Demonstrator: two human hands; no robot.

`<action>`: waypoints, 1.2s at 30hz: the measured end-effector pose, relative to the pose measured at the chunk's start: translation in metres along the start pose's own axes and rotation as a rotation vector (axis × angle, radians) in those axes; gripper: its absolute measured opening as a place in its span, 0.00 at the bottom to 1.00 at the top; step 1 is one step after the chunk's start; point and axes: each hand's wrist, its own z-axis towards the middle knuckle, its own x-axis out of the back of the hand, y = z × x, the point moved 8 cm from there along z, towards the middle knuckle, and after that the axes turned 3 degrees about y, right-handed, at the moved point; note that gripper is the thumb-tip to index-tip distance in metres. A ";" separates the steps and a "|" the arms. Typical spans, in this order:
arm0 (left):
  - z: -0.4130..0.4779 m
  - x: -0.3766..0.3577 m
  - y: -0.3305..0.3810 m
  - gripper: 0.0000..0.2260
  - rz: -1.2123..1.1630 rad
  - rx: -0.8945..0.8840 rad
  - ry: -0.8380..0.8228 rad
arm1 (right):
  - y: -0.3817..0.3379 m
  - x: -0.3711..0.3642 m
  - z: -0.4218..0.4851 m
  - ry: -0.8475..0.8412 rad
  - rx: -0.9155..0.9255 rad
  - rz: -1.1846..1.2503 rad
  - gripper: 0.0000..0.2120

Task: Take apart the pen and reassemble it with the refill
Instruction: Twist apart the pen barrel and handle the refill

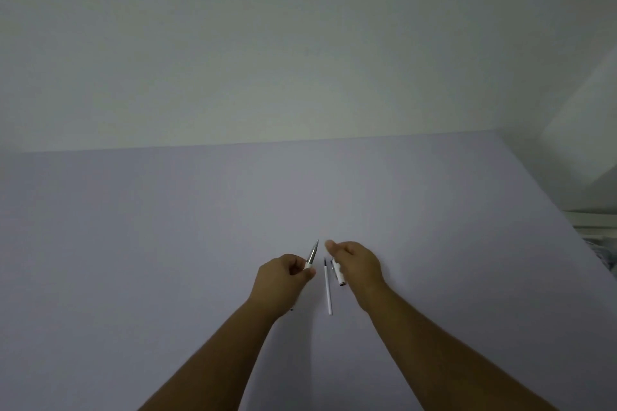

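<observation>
Dismantled pen (312, 253), refill (328, 290) flat between

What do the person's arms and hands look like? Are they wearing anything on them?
Both arms are bare. No sleeves show anywhere along the forearms, right down to the bottom edge of the picture. The left hand and the right hand have no gloves, and no watch, bracelet or ring can be seen on them. The picture is dim and a bit blurry, so tiny details could be missed.

Open tabletop, clutter only between the hands

The table (167, 227) lies bare to the left, right and far side up to the wall (267, 43). Between the left hand (283, 280) and right hand (359, 269), the refill (328, 290) and a white pen piece (339, 274) fill the narrow gap.
</observation>
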 end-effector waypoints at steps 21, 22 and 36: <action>-0.015 0.027 0.057 0.13 0.372 -0.341 -0.203 | -0.077 -0.007 -0.029 -0.479 0.236 -0.109 0.04; -0.015 0.029 0.060 0.13 0.385 -0.356 -0.183 | -0.077 -0.007 -0.030 -0.487 0.220 -0.071 0.05; -0.019 0.034 0.071 0.11 0.474 -0.466 -0.094 | -0.072 -0.002 -0.027 -0.419 0.184 -0.055 0.05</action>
